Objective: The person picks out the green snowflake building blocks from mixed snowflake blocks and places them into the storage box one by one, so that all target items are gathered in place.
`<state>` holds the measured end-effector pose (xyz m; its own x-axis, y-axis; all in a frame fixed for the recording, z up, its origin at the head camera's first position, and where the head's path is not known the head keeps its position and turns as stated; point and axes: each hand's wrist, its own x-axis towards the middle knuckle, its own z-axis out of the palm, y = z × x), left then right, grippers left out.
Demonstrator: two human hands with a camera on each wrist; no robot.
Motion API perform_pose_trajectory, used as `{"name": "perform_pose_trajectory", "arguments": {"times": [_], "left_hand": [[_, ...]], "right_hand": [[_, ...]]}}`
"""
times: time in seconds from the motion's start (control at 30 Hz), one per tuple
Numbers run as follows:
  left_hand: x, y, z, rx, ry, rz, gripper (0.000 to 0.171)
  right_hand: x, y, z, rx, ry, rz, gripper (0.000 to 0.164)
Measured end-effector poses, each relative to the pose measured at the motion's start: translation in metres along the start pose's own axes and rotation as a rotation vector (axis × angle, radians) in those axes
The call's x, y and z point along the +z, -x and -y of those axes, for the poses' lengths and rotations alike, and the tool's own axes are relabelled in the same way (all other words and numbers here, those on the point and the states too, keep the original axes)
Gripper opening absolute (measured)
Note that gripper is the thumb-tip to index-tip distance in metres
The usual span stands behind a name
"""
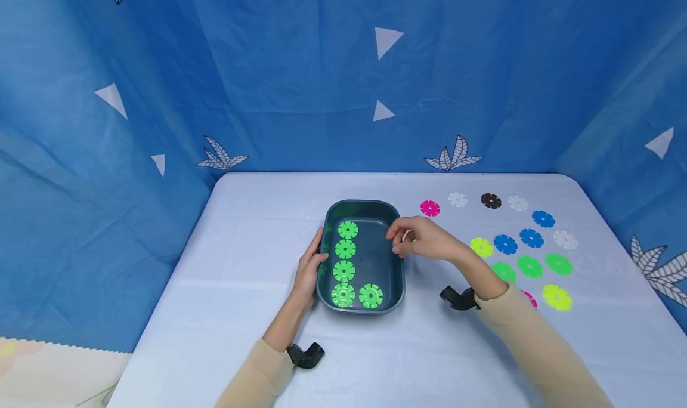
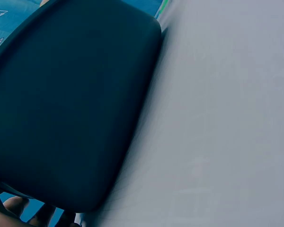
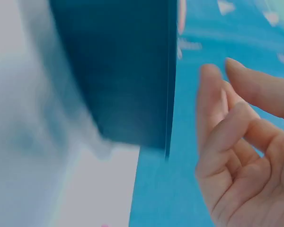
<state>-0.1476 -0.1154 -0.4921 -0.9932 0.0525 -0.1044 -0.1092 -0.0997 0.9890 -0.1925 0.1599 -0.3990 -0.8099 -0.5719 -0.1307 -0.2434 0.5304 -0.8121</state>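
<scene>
A dark teal rectangular tray (image 1: 361, 309) is on the white table, its outer walls large in both wrist views. Inside lie several green notched building discs (image 1: 344, 271), lined up down the left side, with another green disc (image 1: 371, 296) at the lower right. My left hand (image 1: 308, 271) grips the tray's left wall, thumb at the rim and fingers along the outside. Over the right rim hovers my right hand (image 1: 424, 237). In the right wrist view its fingers (image 3: 217, 142) are loosely bent, with nothing between thumb and forefinger.
Loose discs are spread across the table's right side: pink (image 1: 430, 208), white (image 1: 457, 200), black (image 1: 491, 201), blue (image 1: 532, 238), yellow (image 1: 557, 297) and green (image 1: 530, 267). The right forearm passes over some. A blue patterned curtain (image 1: 333, 86) hangs behind the table (image 1: 241, 229).
</scene>
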Motion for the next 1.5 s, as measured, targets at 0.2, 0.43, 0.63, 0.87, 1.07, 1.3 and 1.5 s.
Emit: {"name": "perform_pose_trajectory", "arguments": {"times": [0.2, 0.43, 0.63, 0.87, 1.07, 1.3, 1.5], "left_hand": [[0.000, 0.000, 0.000, -0.002, -0.006, -0.002, 0.063], [0.000, 0.000, 0.000, -0.003, -0.004, 0.005, 0.063], [0.000, 0.001, 0.000, -0.002, -0.007, 0.002, 0.063], [0.000, 0.000, 0.000, 0.002, -0.007, 0.001, 0.063], [0.000, 0.000, 0.001, 0.006, -0.010, 0.010, 0.063], [0.000, 0.001, 0.002, 0.003, -0.005, 0.010, 0.063], [0.000, 0.000, 0.001, 0.007, -0.007, 0.011, 0.063]], "right_hand": [[-0.036, 0.043, -0.037, 0.240, -0.137, -0.165, 0.033], [-0.067, 0.099, -0.072, 0.375, -0.110, -0.237, 0.047], [-0.078, 0.136, -0.097, 0.448, 0.006, -0.320, 0.055], [-0.074, 0.158, -0.118, 0.555, 0.077, -0.328, 0.068], [-0.062, 0.161, -0.131, 0.589, 0.124, -0.340, 0.071], [-0.051, 0.159, -0.129, 0.582, 0.159, -0.386, 0.069], [-0.046, 0.154, -0.126, 0.579, 0.184, -0.415, 0.062]]}}
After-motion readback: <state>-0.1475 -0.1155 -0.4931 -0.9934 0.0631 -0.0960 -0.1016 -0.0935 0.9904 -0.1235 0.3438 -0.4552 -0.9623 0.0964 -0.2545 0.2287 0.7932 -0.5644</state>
